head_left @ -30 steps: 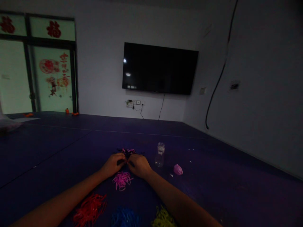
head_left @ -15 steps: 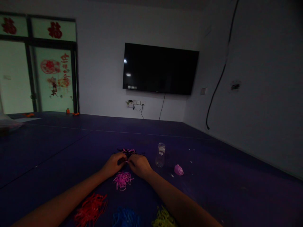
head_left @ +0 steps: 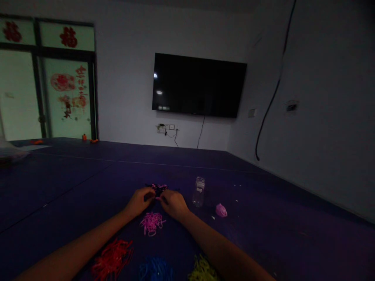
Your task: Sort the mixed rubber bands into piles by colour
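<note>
My right hand [head_left: 174, 203] pinches a small pink rubber band [head_left: 158, 198] between thumb and fingertips, low over the purple surface. Just left of it, my left hand [head_left: 141, 201] has its fingers curved, with a gap between thumb and fingertips and nothing visible in them. Right beyond both hands lies a mixed heap of black and pink bands [head_left: 159, 187], partly hidden by the fingers. Nearer to me, between the forearms, is a loose pile of pink rubber bands [head_left: 152, 223].
Closest to me lie piles of red bands [head_left: 113, 258], blue bands [head_left: 156, 269] and yellow bands [head_left: 202, 269]. A clear bottle [head_left: 198, 193] stands open right of my hands, with a pink cap [head_left: 221, 210] beside it. White scraps dot the purple surface [head_left: 263, 234].
My left fingertips have drawn slightly away from the pink band, which both hands met at before. The right hand stays nearly in place; the piles, bottle and cap have not moved.
</note>
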A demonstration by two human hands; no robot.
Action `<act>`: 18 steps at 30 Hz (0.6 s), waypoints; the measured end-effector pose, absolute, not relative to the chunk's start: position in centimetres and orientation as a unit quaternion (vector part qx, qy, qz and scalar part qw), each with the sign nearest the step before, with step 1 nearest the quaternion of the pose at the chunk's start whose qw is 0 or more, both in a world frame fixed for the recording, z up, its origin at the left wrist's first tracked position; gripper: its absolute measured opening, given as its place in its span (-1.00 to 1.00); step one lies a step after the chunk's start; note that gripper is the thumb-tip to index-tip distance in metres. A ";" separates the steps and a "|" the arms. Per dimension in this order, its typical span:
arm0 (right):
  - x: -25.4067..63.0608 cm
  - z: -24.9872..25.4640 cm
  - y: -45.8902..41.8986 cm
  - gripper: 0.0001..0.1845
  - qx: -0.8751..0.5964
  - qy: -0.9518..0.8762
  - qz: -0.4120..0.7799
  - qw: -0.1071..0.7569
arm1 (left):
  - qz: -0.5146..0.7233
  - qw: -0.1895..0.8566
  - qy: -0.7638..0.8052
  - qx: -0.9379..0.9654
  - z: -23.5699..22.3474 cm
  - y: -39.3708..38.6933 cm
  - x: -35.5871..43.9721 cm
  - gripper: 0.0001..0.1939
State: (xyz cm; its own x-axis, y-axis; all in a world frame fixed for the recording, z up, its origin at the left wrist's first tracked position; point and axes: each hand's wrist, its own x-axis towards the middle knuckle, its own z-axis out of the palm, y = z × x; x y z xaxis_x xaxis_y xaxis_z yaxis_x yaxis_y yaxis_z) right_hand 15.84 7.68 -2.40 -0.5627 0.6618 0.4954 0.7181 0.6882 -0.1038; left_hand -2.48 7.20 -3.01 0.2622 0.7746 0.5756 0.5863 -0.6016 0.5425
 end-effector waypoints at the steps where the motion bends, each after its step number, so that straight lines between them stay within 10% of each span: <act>1: 15.8 -2.4 7.7 -0.84 -0.391 -0.882 -0.055 0.257 | 0.428 0.113 0.431 0.786 -3.0 7.2 -2.5 -0.89; 14: 15.7 -2.8 8.2 -0.80 -0.376 -0.889 -0.043 0.260 | 0.405 0.142 0.383 0.818 -3.2 7.2 -2.4 -0.43; 18: 15.7 -2.8 8.1 -0.80 -0.364 -0.893 -0.044 0.261 | 0.404 0.126 0.377 0.824 -3.1 7.1 -2.4 -0.58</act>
State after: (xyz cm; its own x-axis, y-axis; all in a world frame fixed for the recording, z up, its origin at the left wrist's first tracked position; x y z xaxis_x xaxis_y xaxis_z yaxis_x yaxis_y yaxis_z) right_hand 15.66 8.07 -2.80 -0.5982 0.6278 0.4980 0.6734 0.7307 -0.1124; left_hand -2.38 7.10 -3.10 0.3901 0.7230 0.5701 0.5197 -0.6840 0.5118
